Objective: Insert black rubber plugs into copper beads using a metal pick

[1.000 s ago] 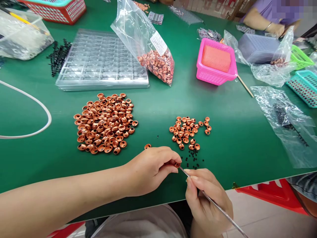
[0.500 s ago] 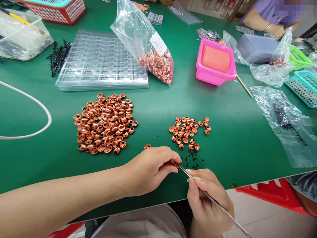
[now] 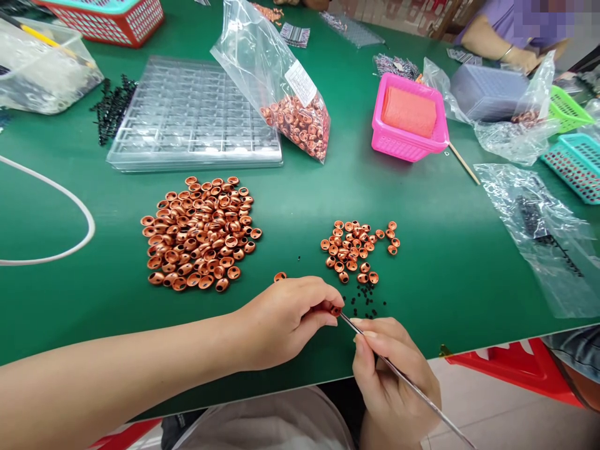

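Note:
Between the thumb and fingers of my left hand (image 3: pixel 295 322) is a small copper-coloured cup (image 3: pixel 335 310), mostly covered by the fingertips. My right hand (image 3: pixel 398 375) grips a thin metal rod (image 3: pixel 412 389) like a pen, and its tip meets the cup at the opening. Just beyond the hands lie tiny black pieces (image 3: pixel 365 301) and a small cluster of copper cups (image 3: pixel 347 244). A larger heap of the same cups (image 3: pixel 199 234) sits to the left. One single cup (image 3: pixel 280 276) rests behind my left wrist.
A clear plastic tray (image 3: pixel 187 119) and a bag of copper cups (image 3: pixel 297 119) stand at the back. Farther right are a pink basket (image 3: pixel 409 147) with an orange-red block, a wooden stick (image 3: pixel 464 164) and a clear bag (image 3: pixel 539 237). A co-worker's arm (image 3: pixel 492 47) shows at upper right.
Both hands keep almost the same pose, with the rod tip still at the cup. The whole view has shifted very slightly.

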A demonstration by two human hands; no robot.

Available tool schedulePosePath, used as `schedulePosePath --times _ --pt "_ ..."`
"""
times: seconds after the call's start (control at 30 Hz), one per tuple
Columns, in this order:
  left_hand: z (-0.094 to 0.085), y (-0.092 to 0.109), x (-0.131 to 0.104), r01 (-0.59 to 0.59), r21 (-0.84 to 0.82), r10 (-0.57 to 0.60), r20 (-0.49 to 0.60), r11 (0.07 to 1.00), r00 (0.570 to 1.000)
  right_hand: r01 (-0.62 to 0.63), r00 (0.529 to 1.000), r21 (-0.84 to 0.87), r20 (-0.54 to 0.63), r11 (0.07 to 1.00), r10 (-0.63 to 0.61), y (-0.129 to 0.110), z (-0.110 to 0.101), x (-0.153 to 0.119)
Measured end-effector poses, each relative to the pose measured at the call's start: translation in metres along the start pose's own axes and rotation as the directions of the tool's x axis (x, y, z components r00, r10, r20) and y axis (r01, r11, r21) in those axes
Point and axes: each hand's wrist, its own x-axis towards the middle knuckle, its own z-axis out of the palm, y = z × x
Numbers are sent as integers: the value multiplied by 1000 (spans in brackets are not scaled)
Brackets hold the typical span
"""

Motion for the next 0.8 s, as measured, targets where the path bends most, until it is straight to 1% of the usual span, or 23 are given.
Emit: schedulePosePath --times 0.1,0.33,0.43,0.6,0.8 --pt "1 -2 0 -27 -13 27 -20 1000 999 20 1000 -3 7 1000 -20 0 -1 0" --pt "0 0 0 -14 -12 14 -17 1000 1000 27 1000 6 2 1000 -27 1 -1 0" --pt "-1 2 1 3 0 -3 -5 1000 1000 34 999 -7 6 999 -34 1 0 1" --pt "-1 3 0 -1 4 1 -11 1000 1000 25 1000 -35 -14 999 -26 0 1 1" --pt "-2 3 1 -4 12 4 -11 1000 1000 46 999 -40 19 998 -46 0 1 2"
